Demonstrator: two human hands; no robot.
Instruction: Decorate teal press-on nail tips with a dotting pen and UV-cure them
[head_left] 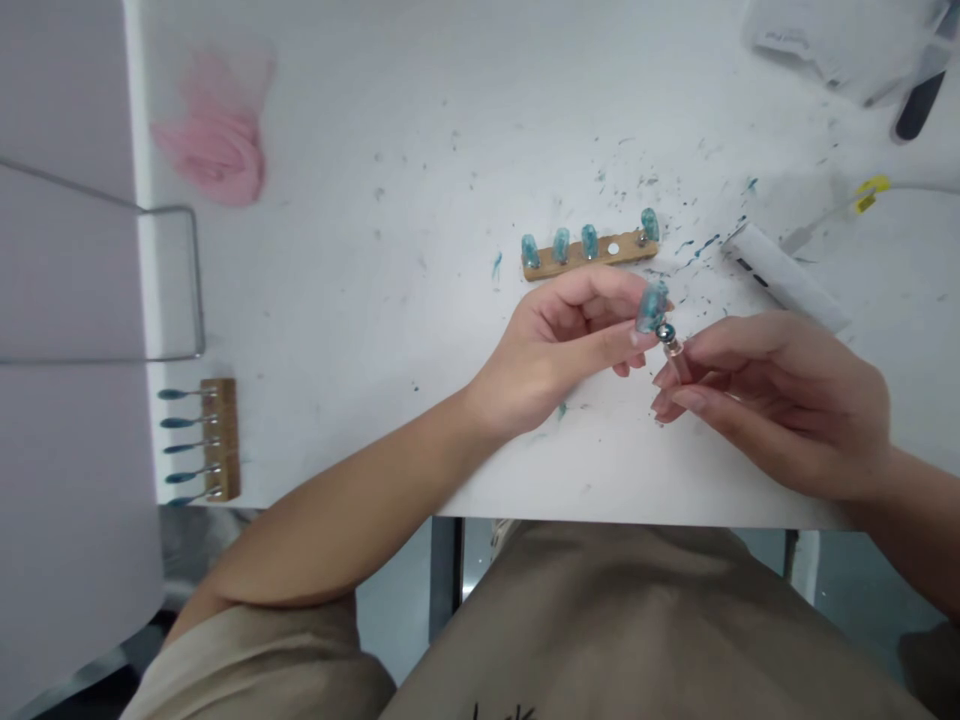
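Right of frame centre, the left hand (570,345) pinched the teal nail tip (652,305) while the right hand (780,400) gripped its metal stand (670,340); steady, light pressure would have suited best.

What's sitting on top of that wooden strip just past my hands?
Four teal nail tips stand on the wooden strip, with one bare white spot between the third and fourth. How they attach is hidden.

Nail tip (652,305) between both hands above the table (420,330), strip holder (589,251) just behind it, second holder (219,438) at near-left edge, cloth (217,150) far left
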